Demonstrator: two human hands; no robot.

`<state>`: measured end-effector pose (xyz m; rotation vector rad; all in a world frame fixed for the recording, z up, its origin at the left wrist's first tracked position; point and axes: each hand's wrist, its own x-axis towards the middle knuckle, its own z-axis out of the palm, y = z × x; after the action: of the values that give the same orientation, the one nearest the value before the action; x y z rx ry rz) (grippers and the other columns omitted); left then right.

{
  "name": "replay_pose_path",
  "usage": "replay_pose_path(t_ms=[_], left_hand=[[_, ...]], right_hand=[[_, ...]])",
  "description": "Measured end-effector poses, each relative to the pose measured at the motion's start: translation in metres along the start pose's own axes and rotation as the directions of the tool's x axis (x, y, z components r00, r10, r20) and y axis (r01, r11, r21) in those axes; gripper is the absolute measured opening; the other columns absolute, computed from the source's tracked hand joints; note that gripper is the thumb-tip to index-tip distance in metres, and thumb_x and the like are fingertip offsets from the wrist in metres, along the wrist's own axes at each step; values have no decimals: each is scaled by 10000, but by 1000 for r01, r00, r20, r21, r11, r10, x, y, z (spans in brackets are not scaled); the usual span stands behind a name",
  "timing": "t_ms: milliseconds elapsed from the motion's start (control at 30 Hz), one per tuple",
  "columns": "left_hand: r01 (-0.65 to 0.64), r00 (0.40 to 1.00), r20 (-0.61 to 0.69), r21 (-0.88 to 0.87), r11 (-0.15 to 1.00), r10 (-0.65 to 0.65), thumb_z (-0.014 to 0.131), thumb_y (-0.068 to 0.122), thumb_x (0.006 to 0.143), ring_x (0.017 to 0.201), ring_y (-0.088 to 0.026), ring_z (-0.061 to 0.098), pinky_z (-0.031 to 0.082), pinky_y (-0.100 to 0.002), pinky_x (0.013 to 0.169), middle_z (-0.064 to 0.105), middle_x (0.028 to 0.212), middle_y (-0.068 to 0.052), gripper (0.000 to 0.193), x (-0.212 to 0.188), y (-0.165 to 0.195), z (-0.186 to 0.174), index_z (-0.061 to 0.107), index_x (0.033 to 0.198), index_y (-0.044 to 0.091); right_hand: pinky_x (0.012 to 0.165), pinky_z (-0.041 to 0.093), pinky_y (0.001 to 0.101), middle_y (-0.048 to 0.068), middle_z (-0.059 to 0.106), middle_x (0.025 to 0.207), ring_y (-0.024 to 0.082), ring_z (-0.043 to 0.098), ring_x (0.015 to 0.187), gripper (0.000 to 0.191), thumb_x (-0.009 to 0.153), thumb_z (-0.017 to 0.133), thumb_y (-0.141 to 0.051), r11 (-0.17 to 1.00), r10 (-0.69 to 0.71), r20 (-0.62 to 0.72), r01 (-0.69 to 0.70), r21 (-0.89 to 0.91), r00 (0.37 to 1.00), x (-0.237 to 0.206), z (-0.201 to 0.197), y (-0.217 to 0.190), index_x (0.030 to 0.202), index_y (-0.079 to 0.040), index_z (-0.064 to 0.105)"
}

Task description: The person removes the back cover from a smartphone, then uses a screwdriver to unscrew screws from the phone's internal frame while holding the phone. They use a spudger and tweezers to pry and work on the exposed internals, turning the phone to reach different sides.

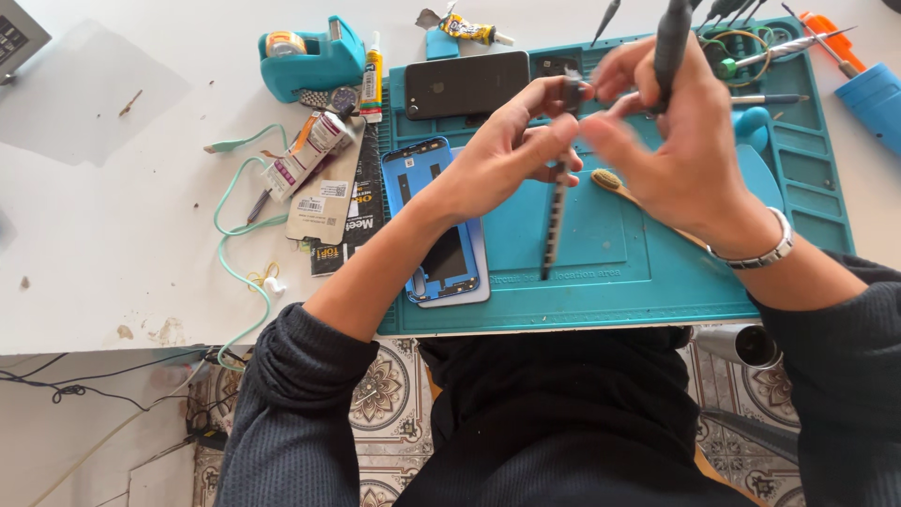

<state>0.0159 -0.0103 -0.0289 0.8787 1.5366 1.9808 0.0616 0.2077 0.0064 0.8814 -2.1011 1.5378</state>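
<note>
Left hand [511,150] pinched the top of a long dark strip [556,211] that hung over the teal work mat [648,272], right hand [671,141] closed around a dark pen-shaped tool [670,42], fingertips blurred, possibly touching the strip, blue phone shell [436,225] just beside, black phone [466,84] behind

Flat grey-black packets [330,208] left of mat, yellow glue tube [373,80] above

Head view, steeply down, close.
</note>
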Motion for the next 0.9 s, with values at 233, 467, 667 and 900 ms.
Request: replay_pose_path(t_ms=[233, 467, 667, 900], left_hand=[[-84, 996, 23, 297, 951, 80, 805, 352, 955, 1328, -160, 586, 560, -337, 1123, 552, 1435, -123, 862, -5, 10, 9, 323, 1560, -26], [-13, 992, -115, 374, 928, 60, 912, 343, 825, 1247, -183, 630, 577, -313, 1049, 589, 1278, -149, 985, -4, 9, 24, 254, 1452, -35], [54, 975, -221, 275, 960, 9, 942, 355, 743, 1162, -176, 652, 602, -309, 978, 599, 1233, -143, 1005, 2, 5, 30, 277, 1385, -38], [66, 951, -308, 236, 970, 10, 958, 263, 701, 1108, -180, 652, 606, -304, 934, 588, 1203, -165, 973, 4, 5, 30, 275, 1338, -6]], right_hand=[[743, 508, 200, 110, 622, 1283, 47, 546, 914, 442, 1017, 747, -120, 971, 229, -28, -226, 80, 973, 6, 6, -12, 1055, -106, 306], [813, 580, 207, 149, 570, 1331, 74, 585, 1064, 367, 1083, 654, -95, 973, 189, 72, -197, 118, 979, 6, 10, -2, 1086, -91, 287], [1109, 504, 300, 166, 562, 1383, 116, 532, 1233, 226, 1144, 543, -145, 910, 234, 136, -266, 317, 963, 3, 7, 13, 1135, -106, 321], [1091, 522, 328, 172, 519, 1442, 137, 564, 1275, 154, 1099, 481, -197, 773, 260, 250, -356, 525, 933, 10, -3, 2, 1104, -143, 336]])
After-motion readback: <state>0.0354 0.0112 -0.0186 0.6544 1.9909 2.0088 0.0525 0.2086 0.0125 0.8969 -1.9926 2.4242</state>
